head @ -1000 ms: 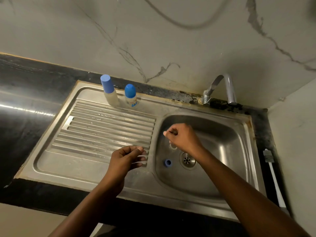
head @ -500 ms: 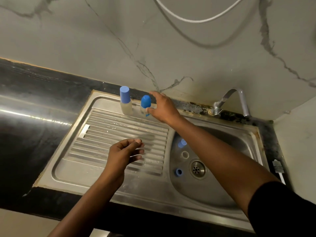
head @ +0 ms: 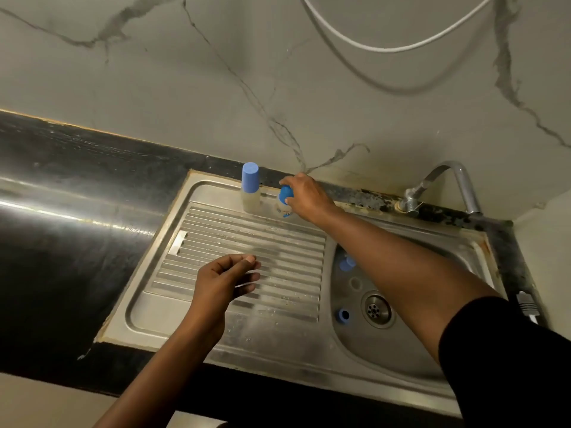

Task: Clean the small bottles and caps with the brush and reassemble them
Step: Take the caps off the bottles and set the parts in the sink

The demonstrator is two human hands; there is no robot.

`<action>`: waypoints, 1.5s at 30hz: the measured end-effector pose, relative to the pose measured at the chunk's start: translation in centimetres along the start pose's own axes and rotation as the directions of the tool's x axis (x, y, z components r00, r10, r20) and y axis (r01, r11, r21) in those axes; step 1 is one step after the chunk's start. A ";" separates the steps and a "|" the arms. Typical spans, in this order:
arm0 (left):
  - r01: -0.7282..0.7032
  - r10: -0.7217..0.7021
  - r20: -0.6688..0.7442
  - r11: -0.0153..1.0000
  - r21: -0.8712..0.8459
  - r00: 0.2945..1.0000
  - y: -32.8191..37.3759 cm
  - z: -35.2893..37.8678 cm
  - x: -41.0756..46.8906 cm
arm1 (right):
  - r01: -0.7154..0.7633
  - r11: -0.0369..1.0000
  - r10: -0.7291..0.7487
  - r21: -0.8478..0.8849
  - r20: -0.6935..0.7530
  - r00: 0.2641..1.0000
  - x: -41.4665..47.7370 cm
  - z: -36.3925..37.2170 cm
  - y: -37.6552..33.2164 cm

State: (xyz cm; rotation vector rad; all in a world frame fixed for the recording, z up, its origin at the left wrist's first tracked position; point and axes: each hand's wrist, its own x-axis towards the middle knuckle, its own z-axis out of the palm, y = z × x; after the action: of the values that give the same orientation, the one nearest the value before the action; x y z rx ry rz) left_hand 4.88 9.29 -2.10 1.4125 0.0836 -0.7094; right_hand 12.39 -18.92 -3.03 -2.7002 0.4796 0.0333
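Right hand (head: 309, 197) at the back edge of the drainboard (head: 247, 248), grip pinching the blue cap (head: 285, 193) of the short bottle (head: 284, 210). Best lifted straight up, clear of the tall bottle (head: 251, 193) just beside it. Left hand (head: 222, 282) hovers, grip loosely spread, empty, ready to steady.

Dim, warm light; glare streaks the counter (head: 77, 208).

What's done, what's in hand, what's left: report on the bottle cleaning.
Done, apparently: the tall bottle stands capped at the back of the draining board. In hand: the right hand grips the round cap of the short bottle beside it; the left hand hovers, holding nothing. Left: a blue cap, another blue piece and a pale ring lie loose in the sink; the brush lies apart on the counter.
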 end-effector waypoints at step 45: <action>-0.611 0.391 0.472 0.566 0.554 0.790 -4.6 16.6 -3.3 | -0.189 0.645 -0.052 0.740 0.290 0.956 -24.7 -10.3 12.8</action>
State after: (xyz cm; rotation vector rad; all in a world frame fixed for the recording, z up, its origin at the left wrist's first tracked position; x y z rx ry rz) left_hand -5.89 -4.57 -1.37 1.8916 -0.9084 -0.4514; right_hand -15.65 -25.87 3.85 -1.7868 0.3861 0.1970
